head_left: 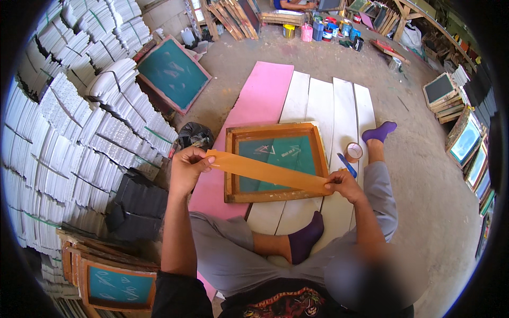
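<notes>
A strip of brown packing tape (265, 171) is stretched between my two hands, slanting down to the right. My left hand (190, 167) pinches its left end, and my right hand (343, 185) pinches the other end. Below the strip lies a wooden screen-printing frame (229, 183) with green mesh and pale designs in it. The tape passes over the frame; whether it touches cannot be told. Just right of the frame a roll of brown tape (353, 151) stands beside a blue cutter knife (347, 165).
White and pink boards (260, 95) lie under the frame. My socked feet (306, 238) rest on and beside them. Tied stacks of white sheets (63, 143) rise at left, with a green screen (174, 73) leaning nearby. Paint cans (318, 32) stand at the back; more frames (464, 135) lean at right.
</notes>
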A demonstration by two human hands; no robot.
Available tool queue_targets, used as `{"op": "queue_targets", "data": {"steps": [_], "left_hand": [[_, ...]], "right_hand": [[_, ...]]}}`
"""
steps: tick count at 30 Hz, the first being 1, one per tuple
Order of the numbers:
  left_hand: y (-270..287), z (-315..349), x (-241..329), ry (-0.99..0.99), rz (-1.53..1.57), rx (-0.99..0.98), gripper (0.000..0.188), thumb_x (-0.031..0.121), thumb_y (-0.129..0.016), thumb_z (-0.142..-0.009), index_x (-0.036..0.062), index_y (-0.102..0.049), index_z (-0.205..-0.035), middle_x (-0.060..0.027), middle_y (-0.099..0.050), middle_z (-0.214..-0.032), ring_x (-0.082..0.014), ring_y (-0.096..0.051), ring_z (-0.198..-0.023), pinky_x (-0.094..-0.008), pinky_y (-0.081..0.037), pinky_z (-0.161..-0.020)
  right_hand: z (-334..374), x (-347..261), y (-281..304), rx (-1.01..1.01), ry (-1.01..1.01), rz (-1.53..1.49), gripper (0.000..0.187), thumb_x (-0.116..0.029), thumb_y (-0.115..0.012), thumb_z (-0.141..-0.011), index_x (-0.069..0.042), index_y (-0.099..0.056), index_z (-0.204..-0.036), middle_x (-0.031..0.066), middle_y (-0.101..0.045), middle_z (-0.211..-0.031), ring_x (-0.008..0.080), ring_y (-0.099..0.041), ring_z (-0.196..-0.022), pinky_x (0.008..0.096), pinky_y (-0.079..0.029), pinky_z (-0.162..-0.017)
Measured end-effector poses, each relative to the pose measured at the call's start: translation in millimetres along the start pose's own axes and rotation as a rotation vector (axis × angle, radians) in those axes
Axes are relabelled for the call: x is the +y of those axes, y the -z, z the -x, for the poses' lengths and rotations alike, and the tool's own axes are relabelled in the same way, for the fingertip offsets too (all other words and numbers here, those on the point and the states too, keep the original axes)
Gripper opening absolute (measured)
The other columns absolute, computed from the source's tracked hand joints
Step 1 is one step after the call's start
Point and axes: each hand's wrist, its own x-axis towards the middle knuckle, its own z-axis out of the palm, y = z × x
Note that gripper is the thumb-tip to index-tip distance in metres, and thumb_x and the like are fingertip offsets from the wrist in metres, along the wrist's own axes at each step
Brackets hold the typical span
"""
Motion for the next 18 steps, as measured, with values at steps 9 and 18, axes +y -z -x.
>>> {"op": "queue_targets", "data": {"steps": [9, 18], "left_hand": [[-13.7, 19.4, -92.1, 0.039, 0.205, 0.124, 0.012, 0.001, -0.082, -0.087, -0.0005, -0.071, -0.092, -0.0058, -0.073, -0.079, -0.0102, -0.066, -0.067, -0.0242, -0.055, -0.063], [-25.1, 25.6, -149.7, 0.194, 0.208, 0.191, 0.015, 0.0, -0.082, -0.087, -0.0032, -0.071, -0.095, -0.009, -0.074, -0.083, -0.0135, -0.07, -0.068, -0.0269, -0.06, -0.066]], "right_hand": [[-3.5, 16.1, 11.9, 0.137, 0.01, -0.294, 0.017, -0.01, -0.078, -0.091, -0.002, -0.07, -0.104, 0.0049, -0.072, -0.091, 0.0125, -0.067, -0.078, 0.0288, -0.057, -0.07], [-27.6, 29.6, 5.7, 0.354, -0.104, -0.145, 0.02, -0.01, -0.077, -0.092, 0.003, -0.07, -0.106, 0.0062, -0.071, -0.087, 0.0128, -0.066, -0.074, 0.0275, -0.056, -0.068]]}}
